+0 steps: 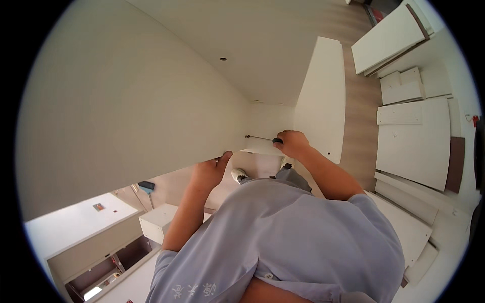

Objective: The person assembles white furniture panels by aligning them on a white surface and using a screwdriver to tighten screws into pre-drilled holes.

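My right hand [294,143] is closed around the black handle of a screwdriver [260,138]. Its thin metal shaft points left, and the tip meets a small dark hole or fitting low on the inner face of a large white panel [136,106]. At that panel's near edge, my left hand [208,174] grips the board, with the thumb up at the edge and the other fingers mostly hidden. The panel forms the left side of an open white cabinet, opposite a white right side panel [321,101]. Another dark hole [223,59] shows on the cabinet's inner surface.
White boards [411,136] lie and lean in stacks along the right wall. At lower left are a white cabinet unit [81,227] with open compartments, a small white box [157,221] and a blue dustpan [146,187]. My shoes [239,174] stand on the wood-look floor below the cabinet.
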The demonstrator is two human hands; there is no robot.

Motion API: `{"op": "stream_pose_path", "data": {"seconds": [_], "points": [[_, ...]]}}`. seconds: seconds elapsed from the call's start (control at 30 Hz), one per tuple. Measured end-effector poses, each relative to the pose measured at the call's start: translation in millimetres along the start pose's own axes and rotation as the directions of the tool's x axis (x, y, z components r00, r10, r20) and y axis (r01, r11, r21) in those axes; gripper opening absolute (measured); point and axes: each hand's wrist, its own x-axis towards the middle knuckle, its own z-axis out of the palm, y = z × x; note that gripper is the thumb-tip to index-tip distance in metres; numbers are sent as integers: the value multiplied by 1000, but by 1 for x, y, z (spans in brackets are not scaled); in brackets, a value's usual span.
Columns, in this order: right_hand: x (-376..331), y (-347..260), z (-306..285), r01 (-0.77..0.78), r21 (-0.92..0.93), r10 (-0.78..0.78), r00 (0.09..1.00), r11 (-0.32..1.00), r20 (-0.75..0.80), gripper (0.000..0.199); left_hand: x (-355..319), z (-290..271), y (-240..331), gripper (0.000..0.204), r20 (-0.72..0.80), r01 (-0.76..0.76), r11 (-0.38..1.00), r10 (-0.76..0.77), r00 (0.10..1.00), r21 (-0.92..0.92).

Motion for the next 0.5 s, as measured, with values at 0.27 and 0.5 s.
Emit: {"op": "stream_pose_path", "data": {"seconds": [0.27, 0.5], "points": [[3, 13, 3, 158, -25, -160, 977, 987, -138, 35, -2, 7, -1, 22, -59, -124, 985, 131, 990, 117], [28, 4, -9, -240, 329, 90, 907, 913, 412, 46, 2, 6, -10, 21, -84, -204, 971, 215, 973, 124]]}}
